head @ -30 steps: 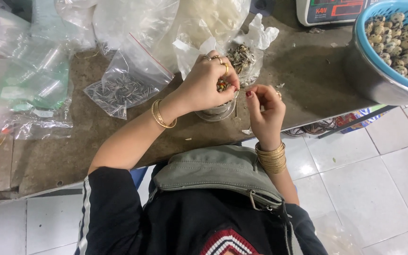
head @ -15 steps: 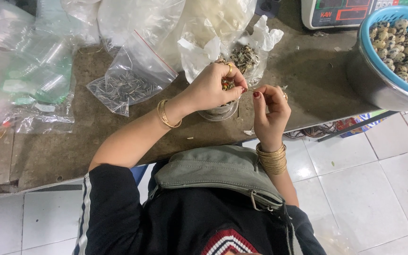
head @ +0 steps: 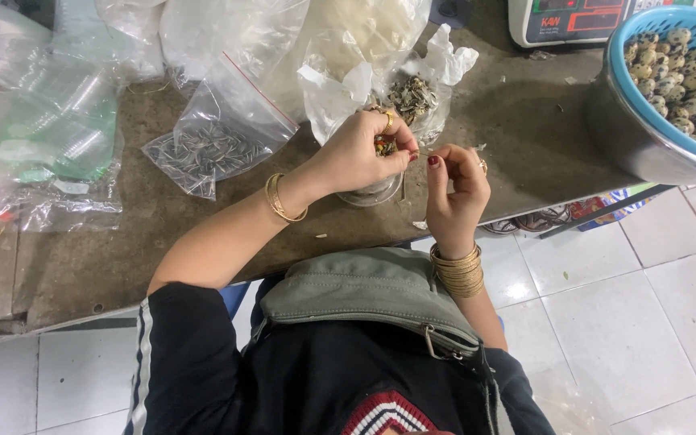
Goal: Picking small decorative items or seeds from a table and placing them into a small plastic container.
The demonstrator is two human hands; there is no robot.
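Note:
My left hand [head: 358, 155] is curled over a small clear cup [head: 374, 193] on the brown counter [head: 525, 121], with a few sunflower seeds cupped in its palm. Its thumb and forefinger pinch one thin seed [head: 420, 151]. My right hand [head: 457, 189] is raised just to the right, and its red-nailed fingertips meet the same seed. A clear zip bag of striped sunflower seeds [head: 207, 151] lies to the left. Just behind my hands, an open white plastic bag [head: 412, 97] holds seed shells.
A metal basin with a blue basket of speckled quail eggs [head: 678, 72] stands at the right edge. A digital scale [head: 573, 20] sits at the back. Crumpled clear plastic bags [head: 50, 121] cover the left side. A grey waist bag [head: 364, 290] lies on my lap above white floor tiles.
Both hands stay over the cup. My right fingertips have closed in toward the left hand's pinch, and the view has shifted slightly.

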